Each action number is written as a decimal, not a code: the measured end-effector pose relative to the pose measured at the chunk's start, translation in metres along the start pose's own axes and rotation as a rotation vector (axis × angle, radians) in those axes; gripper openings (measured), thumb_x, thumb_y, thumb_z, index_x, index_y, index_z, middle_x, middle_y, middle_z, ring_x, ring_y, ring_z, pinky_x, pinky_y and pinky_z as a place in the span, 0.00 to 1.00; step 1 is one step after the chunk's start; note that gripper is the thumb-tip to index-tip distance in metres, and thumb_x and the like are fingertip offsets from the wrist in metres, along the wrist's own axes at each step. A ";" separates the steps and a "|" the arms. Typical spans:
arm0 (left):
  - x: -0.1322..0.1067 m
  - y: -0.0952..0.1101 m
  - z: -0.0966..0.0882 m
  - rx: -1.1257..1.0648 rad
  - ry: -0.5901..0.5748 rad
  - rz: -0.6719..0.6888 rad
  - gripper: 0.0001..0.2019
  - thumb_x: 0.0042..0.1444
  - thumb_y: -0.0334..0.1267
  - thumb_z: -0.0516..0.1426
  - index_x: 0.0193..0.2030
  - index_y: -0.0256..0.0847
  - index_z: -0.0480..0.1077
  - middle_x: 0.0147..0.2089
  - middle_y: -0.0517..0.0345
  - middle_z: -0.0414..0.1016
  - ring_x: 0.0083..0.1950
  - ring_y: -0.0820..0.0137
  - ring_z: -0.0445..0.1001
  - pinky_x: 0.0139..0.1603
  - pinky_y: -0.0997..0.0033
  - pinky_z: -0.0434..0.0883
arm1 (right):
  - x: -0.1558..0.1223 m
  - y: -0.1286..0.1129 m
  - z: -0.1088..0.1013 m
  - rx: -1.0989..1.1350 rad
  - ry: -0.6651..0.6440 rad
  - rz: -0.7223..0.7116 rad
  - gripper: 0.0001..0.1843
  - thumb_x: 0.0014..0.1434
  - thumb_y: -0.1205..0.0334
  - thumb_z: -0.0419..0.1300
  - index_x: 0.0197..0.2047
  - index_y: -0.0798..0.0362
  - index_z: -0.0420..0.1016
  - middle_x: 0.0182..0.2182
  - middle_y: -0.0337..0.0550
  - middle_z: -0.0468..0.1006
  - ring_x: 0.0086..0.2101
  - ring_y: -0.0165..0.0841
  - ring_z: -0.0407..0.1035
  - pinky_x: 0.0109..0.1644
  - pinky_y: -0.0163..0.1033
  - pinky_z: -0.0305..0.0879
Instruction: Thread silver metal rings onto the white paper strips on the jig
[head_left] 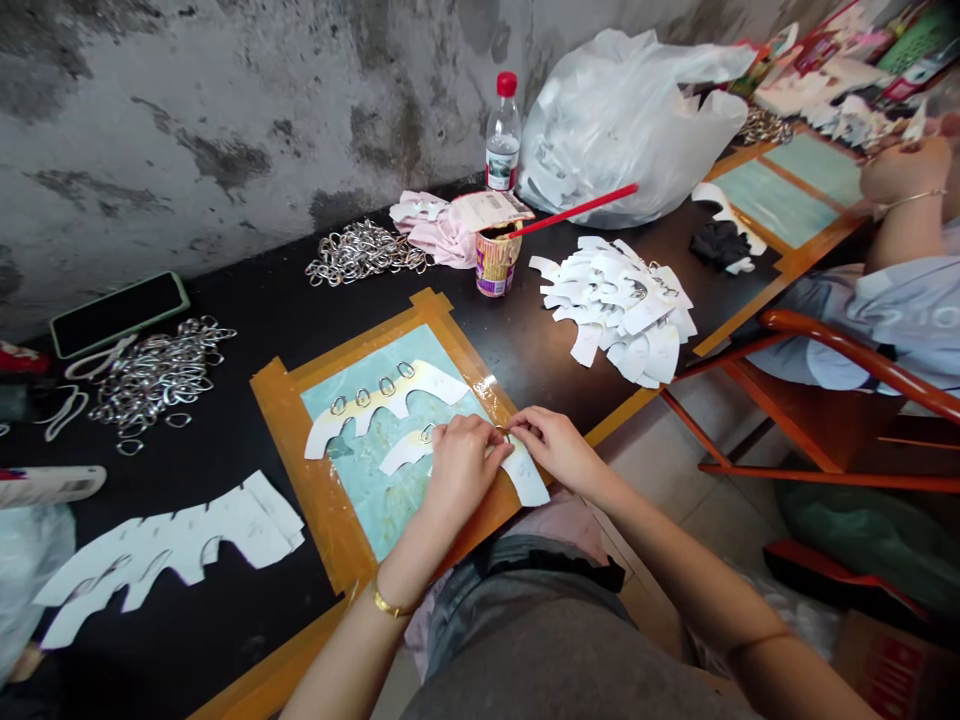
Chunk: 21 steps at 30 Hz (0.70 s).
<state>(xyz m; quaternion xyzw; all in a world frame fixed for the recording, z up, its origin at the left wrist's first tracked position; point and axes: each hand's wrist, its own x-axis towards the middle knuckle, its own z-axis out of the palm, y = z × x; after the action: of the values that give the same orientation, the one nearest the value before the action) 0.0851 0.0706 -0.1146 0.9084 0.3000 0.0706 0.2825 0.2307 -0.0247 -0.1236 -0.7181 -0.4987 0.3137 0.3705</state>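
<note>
Both my hands rest on a white scalloped card strip (525, 478) lying on a teal mat with an orange tape border (279, 395). My left hand (459, 468) curls over the strip's middle, fingers bent, pressing near a metal clip (427, 434). My right hand (551, 443) pinches something small at the strip's upper edge; I cannot make out what. A second card strip (390, 398) carrying several metal clips lies just beyond on the mat.
Piles of metal clips (154, 375) (364, 252), blank card strips (169, 548), a stack of finished cards (622, 305), a noodle cup (497, 260), a bottle (503, 135), a white bag (626, 120), a phone (120, 312). Another person's arm (904, 170) works at the right.
</note>
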 end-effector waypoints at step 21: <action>-0.024 -0.007 0.006 -0.019 0.131 0.139 0.08 0.62 0.39 0.56 0.34 0.46 0.76 0.40 0.55 0.77 0.45 0.61 0.67 0.45 0.57 0.60 | 0.002 -0.001 0.006 -0.090 -0.026 -0.128 0.06 0.62 0.67 0.59 0.43 0.52 0.73 0.37 0.42 0.72 0.36 0.32 0.69 0.41 0.37 0.66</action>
<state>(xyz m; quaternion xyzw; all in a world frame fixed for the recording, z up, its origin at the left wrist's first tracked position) 0.0638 0.0581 -0.1225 0.9178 0.2532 0.1522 0.2654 0.2264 -0.0217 -0.1261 -0.6966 -0.5617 0.2760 0.3507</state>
